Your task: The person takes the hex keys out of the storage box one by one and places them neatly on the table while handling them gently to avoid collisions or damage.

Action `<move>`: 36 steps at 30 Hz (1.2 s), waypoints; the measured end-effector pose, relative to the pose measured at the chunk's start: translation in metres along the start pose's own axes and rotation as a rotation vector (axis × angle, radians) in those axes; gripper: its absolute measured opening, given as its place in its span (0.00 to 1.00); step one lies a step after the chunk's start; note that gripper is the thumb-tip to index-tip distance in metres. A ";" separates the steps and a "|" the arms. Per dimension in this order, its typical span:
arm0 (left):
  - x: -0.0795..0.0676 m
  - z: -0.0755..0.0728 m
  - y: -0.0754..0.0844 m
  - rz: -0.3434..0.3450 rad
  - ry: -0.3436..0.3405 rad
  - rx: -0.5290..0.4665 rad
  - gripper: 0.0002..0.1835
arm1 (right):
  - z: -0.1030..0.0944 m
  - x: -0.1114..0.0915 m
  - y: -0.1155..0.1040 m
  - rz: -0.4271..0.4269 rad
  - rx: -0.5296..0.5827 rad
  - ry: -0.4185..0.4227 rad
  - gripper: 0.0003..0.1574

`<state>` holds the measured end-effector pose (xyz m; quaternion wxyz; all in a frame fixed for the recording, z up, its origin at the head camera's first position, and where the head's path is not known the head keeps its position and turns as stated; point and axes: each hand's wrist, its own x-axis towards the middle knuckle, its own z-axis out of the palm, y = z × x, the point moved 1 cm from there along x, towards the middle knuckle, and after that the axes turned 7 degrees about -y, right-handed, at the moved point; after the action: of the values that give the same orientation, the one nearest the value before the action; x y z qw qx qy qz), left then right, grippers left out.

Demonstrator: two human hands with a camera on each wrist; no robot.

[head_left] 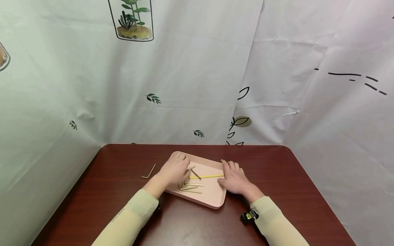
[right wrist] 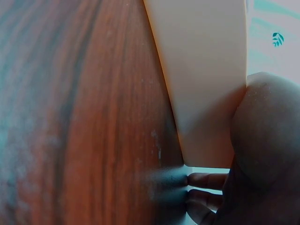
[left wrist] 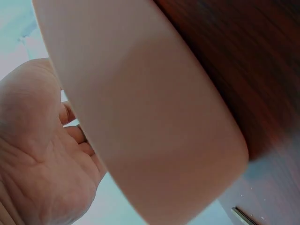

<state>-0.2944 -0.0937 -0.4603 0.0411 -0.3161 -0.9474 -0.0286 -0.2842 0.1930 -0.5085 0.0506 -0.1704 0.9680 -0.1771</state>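
A pink tray (head_left: 212, 193) sits at an angle on the table, holding several brass-coloured L-shaped hex keys (head_left: 192, 188) and a longer yellow rod (head_left: 207, 176). My left hand (head_left: 174, 170) reaches over the tray's left side, fingers bent loosely above its inside; nothing shows between thumb and fingers. In the left wrist view the tray wall (left wrist: 150, 108) hides part of those fingers. With its thumb over the rim, my right hand (head_left: 235, 179) grips the tray's right end. The right wrist view shows its fingers (right wrist: 206, 180) past the tray's corner.
One more hex key (head_left: 149, 172) lies on the dark red wooden table (head_left: 123, 191), left of the tray. Pale printed cloth (head_left: 197, 85) hangs behind the table and along both sides.
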 end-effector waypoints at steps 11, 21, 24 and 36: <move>0.010 0.009 0.009 0.018 -0.048 -0.014 0.06 | 0.001 0.001 0.000 0.001 -0.007 -0.007 0.55; 0.015 0.015 0.015 0.047 -0.024 -0.002 0.05 | 0.004 0.002 0.002 0.000 0.002 -0.002 0.55; 0.016 0.016 0.016 0.074 -0.027 -0.005 0.05 | 0.004 0.001 0.002 0.003 0.001 -0.003 0.55; 0.021 0.022 0.020 0.109 -0.116 0.035 0.05 | 0.004 0.002 0.003 -0.002 -0.003 0.010 0.55</move>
<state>-0.3002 -0.0634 -0.4792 -0.0070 -0.3675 -0.9299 0.0088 -0.2864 0.1935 -0.5130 0.0453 -0.1705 0.9684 -0.1764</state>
